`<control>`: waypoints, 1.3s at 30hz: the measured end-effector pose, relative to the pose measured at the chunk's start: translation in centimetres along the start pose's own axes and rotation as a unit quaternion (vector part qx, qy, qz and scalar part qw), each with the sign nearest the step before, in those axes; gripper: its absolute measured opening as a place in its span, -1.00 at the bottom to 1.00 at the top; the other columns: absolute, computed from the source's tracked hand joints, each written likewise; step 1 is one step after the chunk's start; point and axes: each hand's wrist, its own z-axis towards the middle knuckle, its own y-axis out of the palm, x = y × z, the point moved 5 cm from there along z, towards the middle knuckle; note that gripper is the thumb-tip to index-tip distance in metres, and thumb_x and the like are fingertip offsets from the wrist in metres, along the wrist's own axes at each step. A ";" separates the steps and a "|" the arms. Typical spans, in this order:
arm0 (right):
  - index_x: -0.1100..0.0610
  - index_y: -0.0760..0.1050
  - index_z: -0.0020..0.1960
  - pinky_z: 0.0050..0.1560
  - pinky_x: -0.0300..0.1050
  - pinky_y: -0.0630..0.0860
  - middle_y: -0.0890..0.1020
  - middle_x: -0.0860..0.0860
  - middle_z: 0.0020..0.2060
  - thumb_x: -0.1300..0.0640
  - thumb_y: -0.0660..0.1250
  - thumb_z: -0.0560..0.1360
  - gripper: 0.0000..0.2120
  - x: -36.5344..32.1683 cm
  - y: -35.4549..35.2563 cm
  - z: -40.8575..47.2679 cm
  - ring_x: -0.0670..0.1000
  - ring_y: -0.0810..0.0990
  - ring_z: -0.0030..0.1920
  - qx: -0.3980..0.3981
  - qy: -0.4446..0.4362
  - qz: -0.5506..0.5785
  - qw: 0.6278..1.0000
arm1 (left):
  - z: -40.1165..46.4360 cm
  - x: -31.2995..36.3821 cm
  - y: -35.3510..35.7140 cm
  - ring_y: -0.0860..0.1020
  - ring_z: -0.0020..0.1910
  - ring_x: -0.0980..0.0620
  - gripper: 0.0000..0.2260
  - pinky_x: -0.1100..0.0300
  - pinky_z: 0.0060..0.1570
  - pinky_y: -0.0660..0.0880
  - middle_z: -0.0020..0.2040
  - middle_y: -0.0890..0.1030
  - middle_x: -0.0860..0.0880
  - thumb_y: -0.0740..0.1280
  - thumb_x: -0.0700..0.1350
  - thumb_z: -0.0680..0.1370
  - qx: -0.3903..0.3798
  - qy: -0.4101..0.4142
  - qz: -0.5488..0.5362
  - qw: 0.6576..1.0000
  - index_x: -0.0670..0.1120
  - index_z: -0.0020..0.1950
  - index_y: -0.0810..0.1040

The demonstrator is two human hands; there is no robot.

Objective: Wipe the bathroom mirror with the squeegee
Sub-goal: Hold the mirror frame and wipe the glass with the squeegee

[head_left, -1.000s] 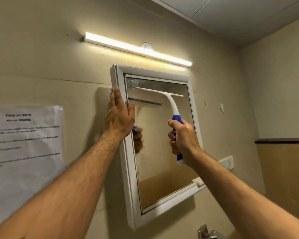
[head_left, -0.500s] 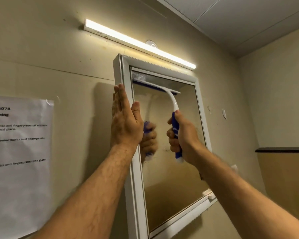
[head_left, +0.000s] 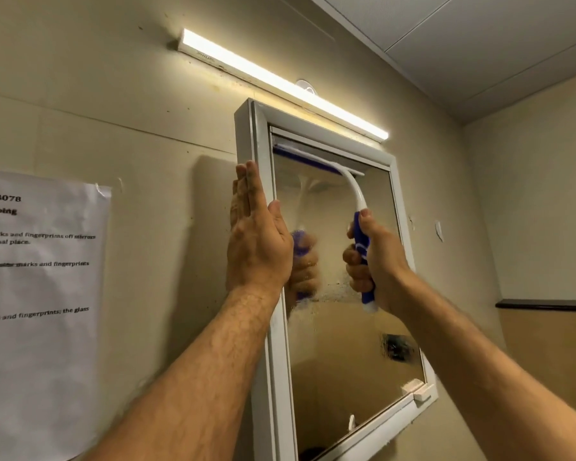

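Squeegee (head_left: 353, 194) blade sits at mirror (head_left: 346, 327) top edge. My right hand (head_left: 376, 261) wraps the blue handle fully. Left hand (head_left: 256, 241), fingers straight, presses the mirror's left frame. Tool looks light and stiff; wet glass likely slick, so I'd grip mid-handle.

Warm, yellowish light comes from a tube lamp (head_left: 280, 83) fixed above the mirror (head_left: 340, 294); its tube is blown out to near white and throws a bright wash along the wall (head_left: 113, 94) beside it. A soft shadow falls on the wall just left of the mirror frame. The glass looks hazy and streaked, so reflections in it are blurred. Straight lines bow toward the edges of the wide-angle view. Print on the paper sheet (head_left: 40, 311) is soft and partly smeared.
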 end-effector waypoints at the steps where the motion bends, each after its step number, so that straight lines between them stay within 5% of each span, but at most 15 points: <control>1: 0.10 0.39 -0.11 -0.58 -0.24 0.22 0.37 -0.01 -0.45 -0.22 0.07 0.60 -0.60 0.7 -0.4 -0.5 -0.08 0.23 -0.53 -0.004 0.009 0.000 1.000 | 0.0 0.0 0.0 0.00 0.55 0.06 -0.48 0.01 0.48 0.21 0.58 -0.04 0.05 0.03 -0.03 0.67 0.000 0.001 0.000 1.000 0.03 0.58 -0.13; 11: 0.11 0.38 -0.10 -0.59 -0.25 0.24 0.35 -0.01 -0.45 -0.20 0.06 0.62 -0.61 -2.9 -0.2 0.5 -0.09 0.23 -0.52 0.008 -0.015 -0.012 1.000 | -0.2 0.1 -0.3 0.00 0.55 0.08 -0.49 0.04 0.47 0.20 0.58 -0.03 0.08 0.03 -0.02 0.67 0.005 -0.003 -0.017 1.000 0.05 0.58 -0.11; 31: 0.12 0.37 -0.12 -0.49 -0.18 0.20 0.38 -0.03 -0.48 -0.26 0.05 0.58 -0.55 5.0 -2.1 -3.3 -0.06 0.23 -0.53 0.003 0.004 -0.036 0.999 | -0.7 0.2 -0.5 0.02 0.54 0.12 -0.51 0.34 0.40 0.01 0.58 0.02 0.06 0.04 -0.05 0.68 0.019 -0.005 -0.014 1.000 0.00 0.58 -0.05; 39: 0.14 0.39 -0.10 -0.48 -0.18 0.22 0.38 -0.02 -0.48 -0.23 0.05 0.60 -0.57 3.8 -2.1 -3.3 -0.06 0.23 -0.53 0.017 -0.016 -0.037 0.999 | -0.9 0.0 -0.4 0.07 0.53 0.09 -0.52 0.24 0.42 0.11 0.57 0.06 0.06 0.04 -0.04 0.68 0.030 -0.001 -0.011 0.999 0.01 0.58 -0.02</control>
